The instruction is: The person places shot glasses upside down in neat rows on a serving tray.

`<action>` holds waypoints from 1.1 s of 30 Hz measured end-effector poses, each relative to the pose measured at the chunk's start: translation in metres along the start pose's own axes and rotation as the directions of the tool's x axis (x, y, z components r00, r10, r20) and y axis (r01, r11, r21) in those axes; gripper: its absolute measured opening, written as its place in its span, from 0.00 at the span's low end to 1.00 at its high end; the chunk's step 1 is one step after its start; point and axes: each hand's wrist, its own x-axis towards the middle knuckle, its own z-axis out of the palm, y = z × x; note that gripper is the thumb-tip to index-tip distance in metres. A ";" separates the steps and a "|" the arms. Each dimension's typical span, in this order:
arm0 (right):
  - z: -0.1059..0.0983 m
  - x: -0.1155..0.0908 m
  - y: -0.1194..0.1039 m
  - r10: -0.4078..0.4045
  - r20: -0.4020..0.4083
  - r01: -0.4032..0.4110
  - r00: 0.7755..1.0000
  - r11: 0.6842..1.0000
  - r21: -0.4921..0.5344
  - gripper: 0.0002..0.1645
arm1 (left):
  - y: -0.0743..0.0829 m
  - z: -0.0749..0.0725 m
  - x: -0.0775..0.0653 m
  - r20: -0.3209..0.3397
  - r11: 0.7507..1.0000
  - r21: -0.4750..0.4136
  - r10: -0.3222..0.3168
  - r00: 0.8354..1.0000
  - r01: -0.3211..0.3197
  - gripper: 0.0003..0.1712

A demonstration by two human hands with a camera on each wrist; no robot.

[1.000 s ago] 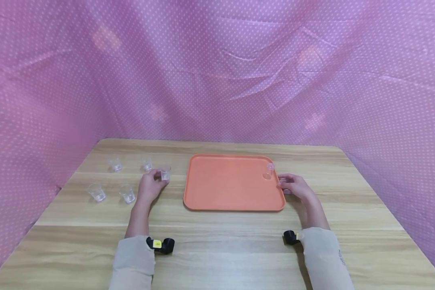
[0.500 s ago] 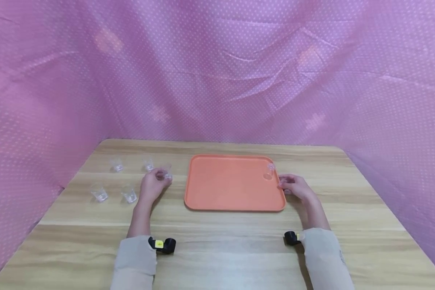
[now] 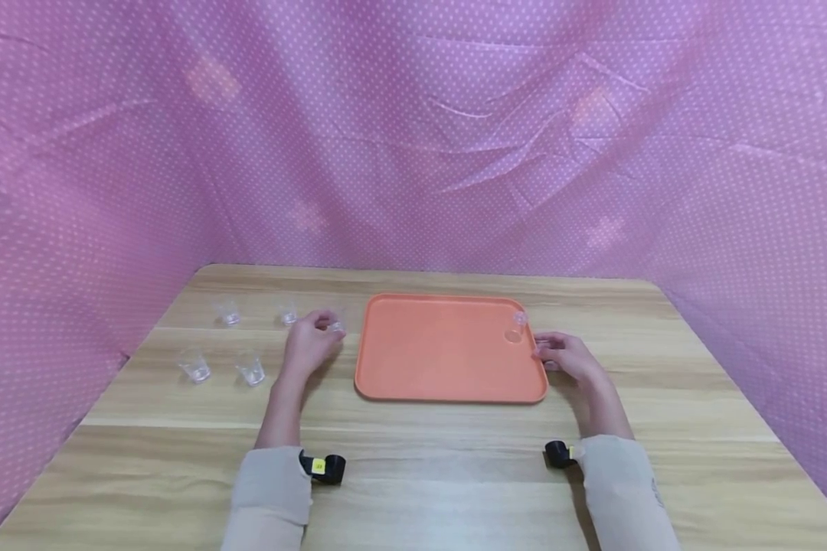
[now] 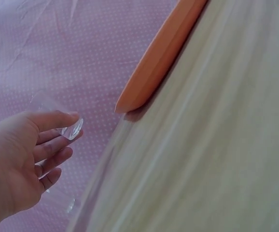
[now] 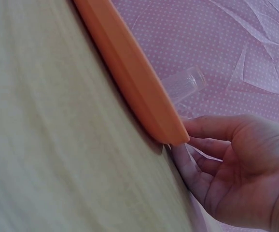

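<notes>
In the head view, my left hand (image 3: 312, 344) pinches a small clear shot glass (image 3: 337, 324) between thumb and fingers, just left of the orange tray. Seen in the left wrist view, the thumb (image 4: 57, 119) lies along that shot glass (image 4: 72, 129), its thick base towards the table. My right hand (image 3: 567, 357) grips the right edge of the orange tray (image 3: 448, 360). From the right wrist, its thumb side meets the tray's rim (image 5: 171, 123) and other fingers reach below it. Another shot glass (image 3: 514, 329) stands upside down near the tray's right edge.
Left of my left hand, several clear shot glasses stand upright on the wooden table (image 3: 413, 474), among them a nearer glass (image 3: 251, 370) and a far-left glass (image 3: 230, 314). A pink dotted cloth (image 3: 413, 138) hangs around the table's back and sides.
My left hand has moved right towards the tray, carrying the shot glass. The right hand stays at the tray's edge. The whole head view has shifted slightly.
</notes>
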 end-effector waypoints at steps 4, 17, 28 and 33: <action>-0.001 -0.002 0.001 -0.004 0.001 0.004 1.000 1.000 0.002 0.26 | 0.012 0.005 0.000 0.018 1.000 0.009 0.007 1.000 -0.008 0.24; -0.003 -0.002 0.002 -0.001 -0.009 0.001 1.000 1.000 0.008 0.26 | 0.047 0.041 0.009 0.046 0.988 0.038 0.145 0.988 -0.147 0.20; 0.000 0.001 0.002 0.004 -0.019 -0.004 1.000 1.000 0.024 0.26 | 0.061 0.073 0.026 0.093 0.972 0.037 0.230 0.969 -0.234 0.18; 0.001 0.001 0.003 -0.001 -0.025 0.002 1.000 0.999 0.033 0.26 | 0.071 0.087 0.032 0.129 0.971 0.046 0.227 0.965 -0.234 0.18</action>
